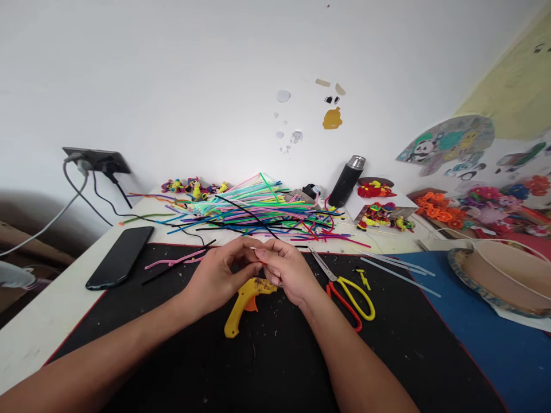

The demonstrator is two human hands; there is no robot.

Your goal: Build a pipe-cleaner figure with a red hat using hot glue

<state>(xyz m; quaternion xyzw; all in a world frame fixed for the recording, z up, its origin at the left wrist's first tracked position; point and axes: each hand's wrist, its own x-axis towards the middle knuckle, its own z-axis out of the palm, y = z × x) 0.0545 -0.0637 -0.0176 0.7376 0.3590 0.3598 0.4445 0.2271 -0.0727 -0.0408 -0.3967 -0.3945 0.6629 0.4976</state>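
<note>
My left hand point(217, 274) and my right hand point(289, 268) meet above the black mat point(181, 367), their fingertips pinched together. A small red piece point(262, 263) with a whitish bit beside it shows between the fingers; most of it is hidden, so its kind is unclear. Just below the hands lies a yellow hot glue gun point(241, 310) with an orange trigger, its front end near my right fingers. To the right of my right hand rest scissors point(333, 275) with one red and one yellow handle, blades slightly apart.
A pile of colourful pipe cleaners point(241, 206) spreads behind the hands. A phone point(120, 257) lies left, pink and black pipe cleaners point(174, 263) beside it. Clear glue sticks point(400, 275), a black flask point(348, 180) and a round basket point(462, 281) are right. Cords hang from the wall socket point(97, 159).
</note>
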